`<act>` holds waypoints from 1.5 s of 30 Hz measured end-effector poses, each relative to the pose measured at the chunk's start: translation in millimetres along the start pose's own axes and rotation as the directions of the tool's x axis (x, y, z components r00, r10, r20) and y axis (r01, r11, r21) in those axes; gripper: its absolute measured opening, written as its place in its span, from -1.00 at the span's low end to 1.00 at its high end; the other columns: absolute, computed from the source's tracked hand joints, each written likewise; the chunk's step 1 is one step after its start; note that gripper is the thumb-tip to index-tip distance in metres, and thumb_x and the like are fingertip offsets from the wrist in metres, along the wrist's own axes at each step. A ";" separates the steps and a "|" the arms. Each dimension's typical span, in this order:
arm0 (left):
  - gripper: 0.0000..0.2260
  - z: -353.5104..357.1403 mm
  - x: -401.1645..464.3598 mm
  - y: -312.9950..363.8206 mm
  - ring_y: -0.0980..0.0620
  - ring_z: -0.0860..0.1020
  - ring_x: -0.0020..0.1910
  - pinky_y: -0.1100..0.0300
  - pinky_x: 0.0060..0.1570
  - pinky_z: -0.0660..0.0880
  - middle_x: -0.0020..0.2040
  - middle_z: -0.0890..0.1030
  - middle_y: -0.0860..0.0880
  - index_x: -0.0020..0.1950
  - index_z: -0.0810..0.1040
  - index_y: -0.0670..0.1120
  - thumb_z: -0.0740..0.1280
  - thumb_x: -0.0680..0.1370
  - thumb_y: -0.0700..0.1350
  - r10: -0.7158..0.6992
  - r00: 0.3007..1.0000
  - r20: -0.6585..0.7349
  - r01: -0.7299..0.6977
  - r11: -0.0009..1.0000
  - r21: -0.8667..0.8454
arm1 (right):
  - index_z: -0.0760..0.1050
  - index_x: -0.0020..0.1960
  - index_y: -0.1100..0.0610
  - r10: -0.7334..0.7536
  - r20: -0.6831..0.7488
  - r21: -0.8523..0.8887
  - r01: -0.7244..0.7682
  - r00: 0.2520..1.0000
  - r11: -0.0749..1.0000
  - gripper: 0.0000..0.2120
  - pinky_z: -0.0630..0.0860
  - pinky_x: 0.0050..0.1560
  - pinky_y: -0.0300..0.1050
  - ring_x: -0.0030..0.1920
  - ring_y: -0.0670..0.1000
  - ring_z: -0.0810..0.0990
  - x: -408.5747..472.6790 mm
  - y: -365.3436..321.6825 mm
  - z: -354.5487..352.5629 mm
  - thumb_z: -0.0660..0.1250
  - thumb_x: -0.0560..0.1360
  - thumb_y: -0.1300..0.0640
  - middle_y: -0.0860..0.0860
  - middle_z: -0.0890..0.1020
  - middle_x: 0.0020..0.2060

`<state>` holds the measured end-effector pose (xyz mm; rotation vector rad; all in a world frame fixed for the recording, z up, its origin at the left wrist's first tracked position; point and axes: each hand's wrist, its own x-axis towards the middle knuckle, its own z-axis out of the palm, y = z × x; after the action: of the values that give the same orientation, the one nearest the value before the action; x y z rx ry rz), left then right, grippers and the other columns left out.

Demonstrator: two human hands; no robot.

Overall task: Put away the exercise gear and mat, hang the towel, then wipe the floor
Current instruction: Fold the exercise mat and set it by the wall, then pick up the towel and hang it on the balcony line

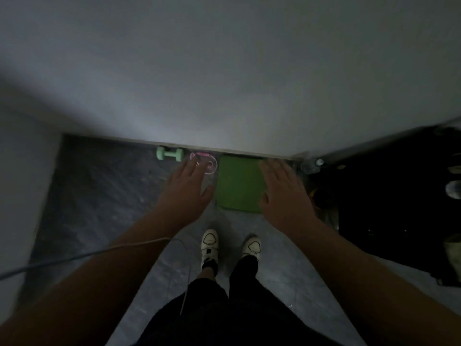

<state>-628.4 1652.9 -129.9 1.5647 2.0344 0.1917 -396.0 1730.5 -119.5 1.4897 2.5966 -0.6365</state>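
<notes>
1. head view: both arms reach down toward a folded green mat (239, 183) lying flat on the floor, its far edge against the wall (224, 83).
2. left hand (185, 188), fingers straight and spread wide, holds nothing; it hovers left of the mat, over a pink jump rope (208, 164).
3. right hand (284, 193), fingers straight and loosely apart, empty, sits at the mat's right edge.
4. a green dumbbell (170, 153) lies further left of the mat, by the wall, likely parked there out of the way.
5. hands flank the mat, probably to lift it.
</notes>
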 end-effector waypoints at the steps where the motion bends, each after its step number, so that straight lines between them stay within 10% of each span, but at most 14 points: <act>1: -0.38 -13.0 -9.7 4.8 -0.20 0.10 0.57 -0.15 0.50 0.11 0.59 0.18 -0.16 0.58 0.17 -0.02 0.08 0.56 0.21 -0.002 1.000 -0.019 0.002 1.000 -0.008 | 0.10 0.60 0.10 -0.003 -0.015 0.010 0.003 1.000 1.000 -0.28 0.13 0.52 0.17 0.57 0.18 0.09 -5.3 -12.3 -10.9 0.26 0.49 0.11 0.13 0.21 0.56; 12: -0.36 -81.9 -88.3 1.8 -0.11 -0.09 0.60 -0.12 0.54 -0.04 0.63 0.00 -0.10 0.62 -0.02 0.04 0.10 0.61 0.22 -0.188 0.962 -0.197 0.198 0.980 0.031 | 0.10 0.60 0.03 -0.231 -0.065 0.020 0.232 0.971 0.972 -0.33 0.12 0.54 0.19 0.59 0.14 0.04 -18.8 -89.3 -79.5 0.01 0.53 -0.14 0.08 0.16 0.59; 20: -0.37 -89.2 -161.4 15.2 -0.08 -0.13 0.60 -0.13 0.54 -0.06 0.64 -0.04 -0.04 0.61 -0.04 0.11 0.16 0.62 0.18 -0.513 0.746 -0.426 0.488 0.855 -0.176 | 0.00 0.62 -0.02 -0.564 -0.050 -0.017 0.564 0.824 0.825 -0.39 -0.01 0.55 0.05 0.60 0.05 -0.06 4.2 -117.4 -122.8 0.10 0.63 -0.11 0.02 0.07 0.61; 33: -0.35 -13.7 -374.6 79.9 -0.12 -0.11 0.60 -0.18 0.53 -0.02 0.63 -0.03 -0.06 0.62 -0.07 0.07 0.06 0.61 0.26 -0.826 0.239 -0.511 0.765 0.484 -0.425 | 0.06 0.61 0.03 -0.941 0.110 -0.012 0.947 0.321 0.322 -0.37 0.05 0.53 0.04 0.58 0.11 0.05 -110.4 -221.1 -93.8 0.16 0.62 -0.08 0.07 0.15 0.59; 45: -0.35 136.9 -639.5 186.2 -0.13 -0.14 0.60 -0.13 0.54 -0.03 0.64 -0.09 -0.08 0.61 -0.09 0.08 0.11 0.62 0.22 -0.897 -0.258 -0.360 0.743 0.053 -0.667 | 0.17 0.58 0.10 -0.943 0.248 0.048 0.976 -0.219 -0.214 -0.35 0.16 0.54 0.11 0.53 0.17 0.19 -404.1 -283.3 8.5 0.10 0.54 -0.10 0.13 0.26 0.54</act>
<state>-297.9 1088.5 55.7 -0.7120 3.0900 0.5162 -423.9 1276.0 70.9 -1.2014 2.8992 -0.4348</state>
